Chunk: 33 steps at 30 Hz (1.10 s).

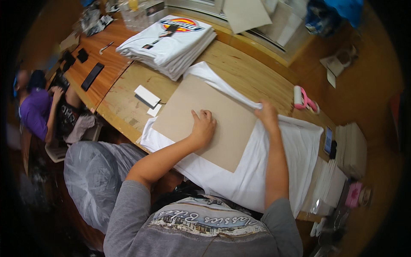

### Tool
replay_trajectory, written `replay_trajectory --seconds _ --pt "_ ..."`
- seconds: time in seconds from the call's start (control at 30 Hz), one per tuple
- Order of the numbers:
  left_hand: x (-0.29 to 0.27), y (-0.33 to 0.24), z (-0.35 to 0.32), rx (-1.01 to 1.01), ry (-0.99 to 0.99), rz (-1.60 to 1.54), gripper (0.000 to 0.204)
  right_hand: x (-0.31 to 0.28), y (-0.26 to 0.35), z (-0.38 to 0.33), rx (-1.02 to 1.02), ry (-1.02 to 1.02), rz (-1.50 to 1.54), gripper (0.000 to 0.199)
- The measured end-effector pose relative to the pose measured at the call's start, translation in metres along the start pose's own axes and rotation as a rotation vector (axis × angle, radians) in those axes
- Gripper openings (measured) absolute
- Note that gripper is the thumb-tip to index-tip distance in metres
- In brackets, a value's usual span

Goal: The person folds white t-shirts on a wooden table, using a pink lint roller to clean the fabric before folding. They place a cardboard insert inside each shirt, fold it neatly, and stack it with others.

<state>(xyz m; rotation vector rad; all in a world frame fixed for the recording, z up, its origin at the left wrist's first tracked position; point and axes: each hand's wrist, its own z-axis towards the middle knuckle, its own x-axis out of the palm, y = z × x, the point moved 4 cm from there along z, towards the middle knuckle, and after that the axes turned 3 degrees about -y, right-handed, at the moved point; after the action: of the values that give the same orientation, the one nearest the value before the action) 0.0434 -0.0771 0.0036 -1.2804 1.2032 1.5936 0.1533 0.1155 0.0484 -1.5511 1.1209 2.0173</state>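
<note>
White cloth [295,137], soft and likely light, is spread on the wooden table [267,77], partly under a stiff-looking board [180,115] touched by the loose left hand [204,128], best taken by its edge, apparently pinched by the right hand [267,115].

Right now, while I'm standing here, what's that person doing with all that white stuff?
The person's left hand rests on a flat tan board, which lies on a spread-out white cloth. Their right hand holds an edge of the cloth beside the board. The cloth isn't folded up like the stack of white garments farther back on the wooden table.
</note>
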Motion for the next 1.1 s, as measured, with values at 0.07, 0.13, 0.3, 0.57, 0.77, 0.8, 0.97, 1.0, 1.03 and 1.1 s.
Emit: replay_trajectory --seconds 0.07,0.13,0.3,0.57,0.77,0.8,0.97,1.0,1.03,1.1 --pt "0.006 -0.008 0.013 -0.041 0.159 0.062 0.033 0.013 0.018 -0.044 -0.168 -0.107 0.058 0.026" --pt "-0.004 -0.019 0.022 -0.025 0.225 0.046 0.036 0.039 0.026 -0.073 -0.279 -0.154 -0.071 0.022" --pt "-0.017 -0.034 0.036 0.442 -0.225 -0.021 0.041 0.049 0.019 -0.091 -0.449 -0.133 0.025 0.020" --pt "-0.013 -0.053 0.056 0.606 0.063 -0.027 0.043 -0.057 -0.243 -0.060 -0.094 -0.243 -0.770 0.022" --pt "-0.012 -0.041 0.051 0.552 0.201 -0.203 0.047 -0.131 -0.264 -0.151 0.139 -0.763 -0.720 0.019" --pt "-0.013 -0.039 0.052 0.538 0.242 -0.248 0.046 -0.133 -0.253 -0.181 0.172 -0.838 -0.715 0.019" --pt "-0.010 -0.054 0.050 0.442 0.028 -0.432 0.031 -0.099 -0.250 -0.264 0.553 -0.731 -0.592 0.018" --pt "-0.013 -0.059 0.050 0.437 -0.046 -0.441 0.029 -0.083 -0.244 -0.266 0.566 -0.772 -0.573 0.018" --pt "-0.015 -0.064 0.047 0.431 -0.120 -0.452 0.027 -0.058 -0.220 -0.254 0.325 -0.853 -0.416 0.018" --pt "-0.014 -0.067 0.040 0.409 -0.250 -0.442 0.025 -0.021 -0.120 -0.212 0.068 -0.571 0.060 0.019"
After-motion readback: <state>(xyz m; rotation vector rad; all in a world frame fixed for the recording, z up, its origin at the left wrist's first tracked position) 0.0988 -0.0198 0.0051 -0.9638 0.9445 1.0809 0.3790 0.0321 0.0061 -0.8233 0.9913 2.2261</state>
